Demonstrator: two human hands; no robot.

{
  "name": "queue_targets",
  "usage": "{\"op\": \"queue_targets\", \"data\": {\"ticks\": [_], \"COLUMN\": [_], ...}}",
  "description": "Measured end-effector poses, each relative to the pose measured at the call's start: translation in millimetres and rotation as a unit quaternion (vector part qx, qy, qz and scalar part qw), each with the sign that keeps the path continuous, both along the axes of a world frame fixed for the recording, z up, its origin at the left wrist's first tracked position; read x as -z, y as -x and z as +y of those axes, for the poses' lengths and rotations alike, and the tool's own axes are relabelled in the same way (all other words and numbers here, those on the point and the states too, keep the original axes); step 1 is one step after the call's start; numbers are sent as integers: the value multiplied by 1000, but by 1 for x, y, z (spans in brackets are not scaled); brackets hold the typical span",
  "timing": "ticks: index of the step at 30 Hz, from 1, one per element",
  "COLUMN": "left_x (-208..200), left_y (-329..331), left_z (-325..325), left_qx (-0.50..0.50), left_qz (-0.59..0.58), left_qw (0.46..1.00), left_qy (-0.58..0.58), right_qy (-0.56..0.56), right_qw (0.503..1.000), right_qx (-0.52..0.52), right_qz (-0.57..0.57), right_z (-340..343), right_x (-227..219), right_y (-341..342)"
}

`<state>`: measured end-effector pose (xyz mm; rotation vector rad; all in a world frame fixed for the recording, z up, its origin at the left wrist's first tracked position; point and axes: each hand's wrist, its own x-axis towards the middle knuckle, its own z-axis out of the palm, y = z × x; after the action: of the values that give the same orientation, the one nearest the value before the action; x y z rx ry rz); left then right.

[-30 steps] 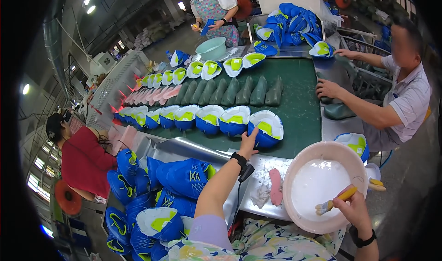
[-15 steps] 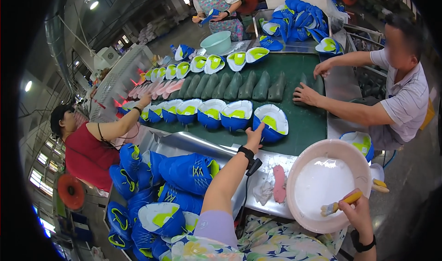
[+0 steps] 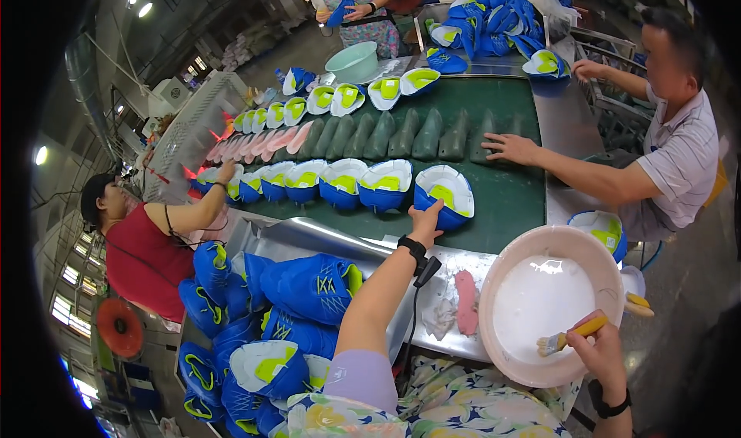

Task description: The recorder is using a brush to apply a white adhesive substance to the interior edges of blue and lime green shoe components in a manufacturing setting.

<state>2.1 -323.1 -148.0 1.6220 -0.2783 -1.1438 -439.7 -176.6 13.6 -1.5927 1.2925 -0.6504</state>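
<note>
Left hand (image 3: 424, 225) touches blue upper (image 3: 446, 196) — right hand (image 3: 599, 353) holds brush (image 3: 553, 344).

blue shoe upper (image 3: 446, 199), yellow brush handle (image 3: 591, 327), pinkish basin (image 3: 495, 307) (far apron (image 3: 376, 37) perhaps floral).

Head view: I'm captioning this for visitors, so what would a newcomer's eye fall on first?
Probably the pile of bright blue shoe uppers at lower left. Then the pale pink basin of white liquid at lower right, where the right hand holds a yellow-handled paintbrush. Mid-view, a row of dark green shoe lasts stands out.
</note>
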Motion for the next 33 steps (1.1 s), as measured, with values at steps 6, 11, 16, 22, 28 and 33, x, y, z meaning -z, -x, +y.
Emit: {"op": "queue_targets", "data": {"ticks": [6,11,16,22,28,33], "left_x": [-13,-13,6,27,31,6], "left_y": [8,-45,-96,-102,-83,-91], "left_z": [-3,10,1,-15,-15,13], "left_qx": [23,-159,-233,-232,-195,-159], "left_qz": [26,94,156,118,143,101], "left_qw": [999,983,958,960,960,982], "left_qy": [-2,6,54,107,142,1], "right_qy": [5,-11,-4,4,12,27], "right_qw": [1000,999,1000,1000,999,999], "right_qx": [26,44,13,23,22,-7], "right_qz": [0,-24,11,15,24,39], "right_z": [4,6,3,1,7,10], "right_x": [10,13,12,8,7,0], "right_y": [10,14,16,10,10,5]}}
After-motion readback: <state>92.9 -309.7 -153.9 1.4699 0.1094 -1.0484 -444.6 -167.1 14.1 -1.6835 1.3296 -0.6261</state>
